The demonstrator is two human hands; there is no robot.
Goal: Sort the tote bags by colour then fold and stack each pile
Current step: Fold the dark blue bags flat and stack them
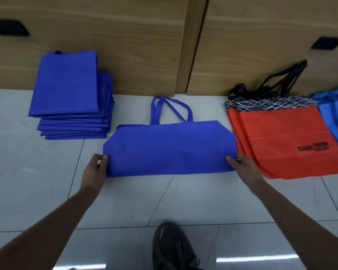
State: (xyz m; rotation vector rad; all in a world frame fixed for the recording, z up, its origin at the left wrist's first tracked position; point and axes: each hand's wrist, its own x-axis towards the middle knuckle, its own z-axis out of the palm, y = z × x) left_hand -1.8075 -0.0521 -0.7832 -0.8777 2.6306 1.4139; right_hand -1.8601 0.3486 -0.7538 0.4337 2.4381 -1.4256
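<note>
A dark blue tote bag (170,149) lies flat on the floor in the middle, folded up from the bottom, its handles pointing away from me. My left hand (95,168) pinches its near left corner. My right hand (242,165) grips its near right corner. A stack of several folded dark blue bags (70,94) stands at the left by the wall. On the right lies a pile of orange-red bags (281,145) with black patterned tops and black handles. Light blue bags (336,117) show at the far right edge.
Pale tiled floor (37,182) stretches around the bags. A wooden panelled wall (125,45) runs along the back. My dark shoe (172,246) rests on the floor near the bottom centre.
</note>
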